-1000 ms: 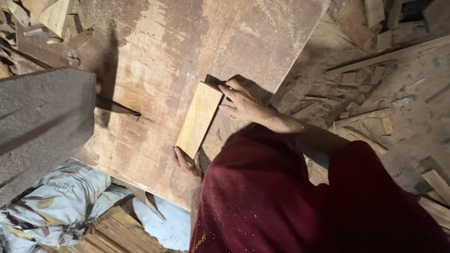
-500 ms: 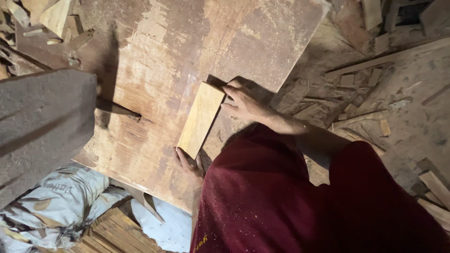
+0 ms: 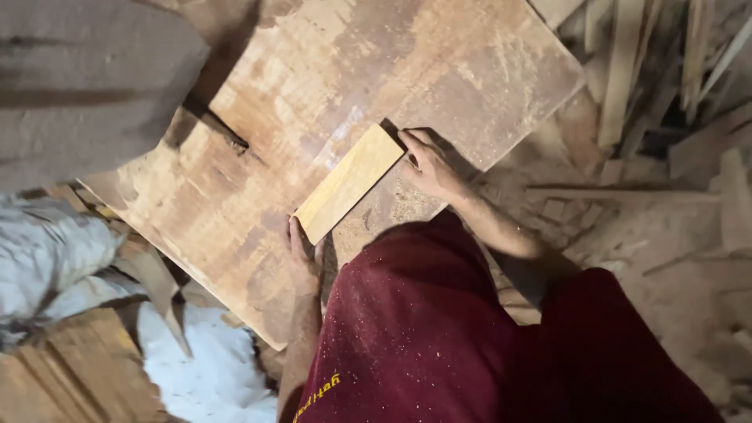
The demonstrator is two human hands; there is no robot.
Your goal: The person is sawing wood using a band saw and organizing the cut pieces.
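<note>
A small pale wooden board (image 3: 348, 183) is held flat on the large, worn plywood surface (image 3: 376, 86), lying at a slant with one short end toward the body and the other away. The left hand (image 3: 304, 252) is set at the near end, its grip spread, with the fingers pressed against the end of the board; whether the thumb reaches under it cannot be told, since part of the hand is hidden by the dark red garment (image 3: 439, 337). The right hand (image 3: 429, 163) is laid at the far end, its grip loosely spread, fingertips resting on the corner and edge of the board, nothing being pinched. The board is thus steadied from both ends and kept touching the surface along its whole length. Judging by this hold, the step would be served best if even pressure were kept at both ends, so that the piece is neither tilted nor allowed to skate on the sawdust (image 3: 392, 205) scattered just beside it. Fingers are best kept on the edges rather than across the face. A dark slot or notch (image 3: 219, 129) is seen in the surface well apart from the board, and offcuts and shavings (image 3: 642, 86) are piled on the floor to the right.
</note>
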